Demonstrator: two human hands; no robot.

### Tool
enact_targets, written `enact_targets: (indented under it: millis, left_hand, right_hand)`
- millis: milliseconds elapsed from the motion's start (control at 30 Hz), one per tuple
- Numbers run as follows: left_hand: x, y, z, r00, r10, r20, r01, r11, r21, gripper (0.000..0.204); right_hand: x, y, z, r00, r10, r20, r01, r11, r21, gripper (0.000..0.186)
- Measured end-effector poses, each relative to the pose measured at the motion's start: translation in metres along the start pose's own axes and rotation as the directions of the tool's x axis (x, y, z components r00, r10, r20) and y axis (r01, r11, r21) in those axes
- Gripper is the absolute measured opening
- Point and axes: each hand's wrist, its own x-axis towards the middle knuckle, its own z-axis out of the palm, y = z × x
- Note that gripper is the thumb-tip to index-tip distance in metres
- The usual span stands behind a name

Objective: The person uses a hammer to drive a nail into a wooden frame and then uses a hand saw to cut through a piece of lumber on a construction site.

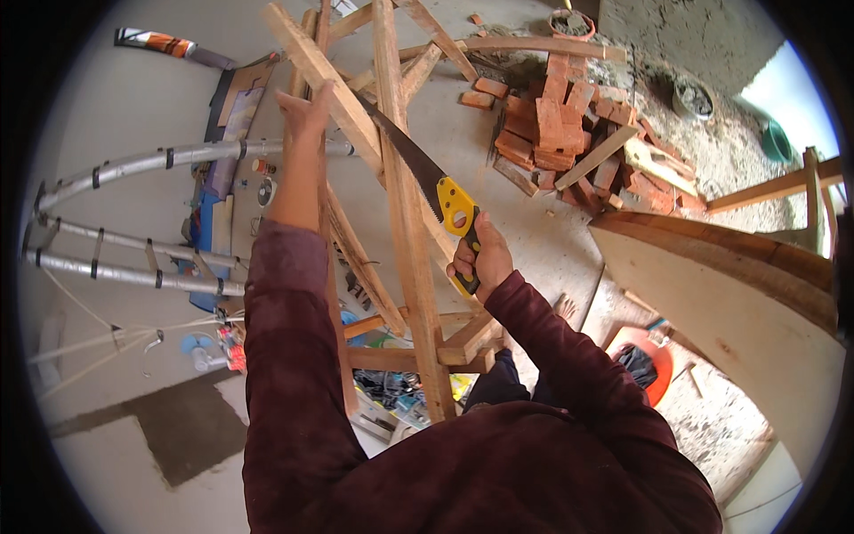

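My right hand [483, 258] is closed round the yellow and black handle of a handsaw [416, 162]. Its dark blade slants up and left over a long upright timber [405, 222], and the tip lies by the right edge of a slanting wooden plank [334, 84]. My left hand [307, 109] grips that plank at its left side, beyond the blade's tip, thumb apart from the fingers. Part of its grip is hidden. The plank crosses the upright timber, and its lower part runs behind the saw handle and my right hand.
Red bricks [551, 125] are piled at the far right. A metal ladder [169, 160] lies to the left. A large wooden board [712, 294] stands at right, near an orange basin [654, 356]. Tubs of mortar [692, 98] are at the far right.
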Motion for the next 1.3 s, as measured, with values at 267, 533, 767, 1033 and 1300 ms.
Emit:
enact_targets:
  millis: [267,533,767,1033,1300]
  left_hand:
    - [0.039,0.008,0.062,0.992,-0.078,0.098,0.119,0.836,-0.536,0.086]
    - [0.032,0.014,0.068,0.998,-0.047,-0.051,0.007,0.804,-0.595,0.064]
    - [0.034,0.002,0.039,0.996,-0.014,-0.091,-0.043,0.801,-0.597,0.063]
    - [0.033,0.016,0.068,0.997,-0.037,-0.061,-0.003,0.828,-0.561,0.065]
    - [0.018,0.011,0.027,0.993,-0.104,-0.058,0.061,0.86,-0.507,0.064]
  right_hand:
    - [-0.013,0.004,0.02,0.996,-0.057,-0.069,0.054,0.998,-0.043,0.042]
    - [0.06,-0.007,0.039,0.997,-0.049,-0.055,0.043,0.993,-0.108,0.037]
    - [-0.066,-0.011,-0.014,0.999,0.038,-0.008,-0.039,0.99,-0.138,0.033]
    - [0.086,-0.02,0.047,0.999,-0.043,-0.006,0.04,0.967,-0.252,0.037]
    - [-0.032,-0.044,0.044,0.991,0.134,0.018,-0.13,0.98,-0.15,0.036]
